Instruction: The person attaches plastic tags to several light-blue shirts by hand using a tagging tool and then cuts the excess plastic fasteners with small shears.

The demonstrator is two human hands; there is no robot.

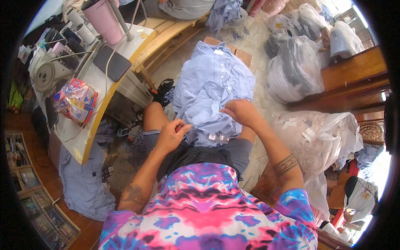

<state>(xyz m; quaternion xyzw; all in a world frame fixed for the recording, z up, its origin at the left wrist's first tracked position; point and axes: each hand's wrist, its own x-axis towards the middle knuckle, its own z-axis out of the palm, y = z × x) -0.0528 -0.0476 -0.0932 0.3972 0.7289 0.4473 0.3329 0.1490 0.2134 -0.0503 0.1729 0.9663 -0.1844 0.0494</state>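
A light blue button-up shirt [214, 66] lies spread in front of me, its collar at the far end. Its near part is bunched into loose folds over my lap, with small pale labels [218, 137] at the near edge. Beside the shirt's near left edge, my left hand [171, 135] is closed around a small thing with a dark red part, mostly hidden by the fingers. My right hand [243, 111] hovers over the folds on the right, thumb and fingertips pinched together. What they pinch, if anything, is too small to tell.
At left stands a white worktable [93, 87] with a yellow edge, bearing a pink tumbler [102, 21], a dark phone [111, 62] and a bread bag [76, 101]. Blue garments [83, 179] hang below. Stuffed plastic bags [293, 68] crowd the right; another person [187, 8] sits at the back.
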